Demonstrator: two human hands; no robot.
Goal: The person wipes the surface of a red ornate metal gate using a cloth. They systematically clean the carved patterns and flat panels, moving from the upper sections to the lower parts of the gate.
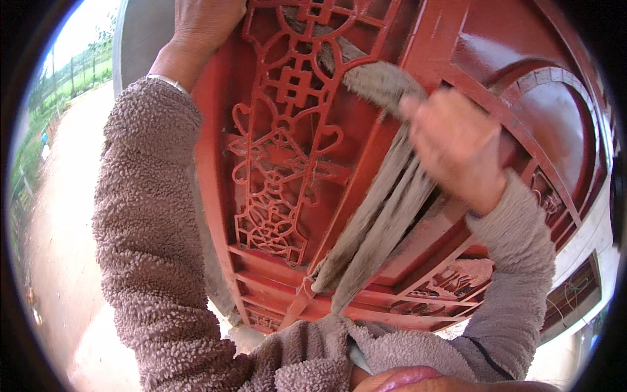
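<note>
A red metal door (365, 142) with ornamental openwork fills the middle of the view. My left hand (210, 22) rests at the door's upper left edge, its fingers cut off by the frame's top. In my right hand (453, 142), blurred by motion, is a long grey-brown cloth (382, 83). One part of the cloth reaches up left behind the scrollwork (294, 88); other lengths hang down from the hand across the door's frame. Both forearms wear fuzzy mauve sleeves, and a pale bracelet (168, 82) circles the left wrist.
More red door panels (558, 132) with raised mouldings stand at the right. A grey wall (142, 39) borders the door at the left. Beyond it lie a pale dirt road (68, 196) and green vegetation, with a small distant figure by the roadside.
</note>
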